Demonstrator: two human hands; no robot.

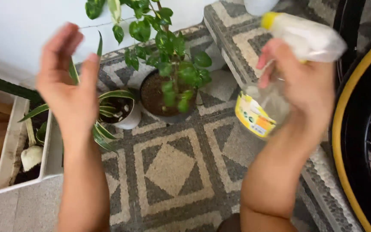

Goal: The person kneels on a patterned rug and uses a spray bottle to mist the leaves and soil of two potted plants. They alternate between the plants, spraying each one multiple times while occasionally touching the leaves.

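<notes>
Fingers (268, 58) of my right hand (305, 86) wrap the clear plastic spray bottle with yellow label (258, 109), raised above the patterned pebble floor (172, 172); misting seems underway. Left hand (67, 81) hangs open, fingers spread, empty. Next squeeze wants the nozzle aimed at the leafy green shrub in its dark round pot (168, 81). Striped plant in white pot (117, 109) close beside; black wheel with yellow rim (344, 129) crowds my right.

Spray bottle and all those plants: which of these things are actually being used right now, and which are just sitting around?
In use:
- spray bottle, clear with a yellow label, gripped in the right hand
- left hand, open and holding nothing, raised above the striped-leaf plant

Just standing by:
- leafy plant in a dark pot
- white rectangular planter
- bicycle wheel
- patterned floor
</notes>
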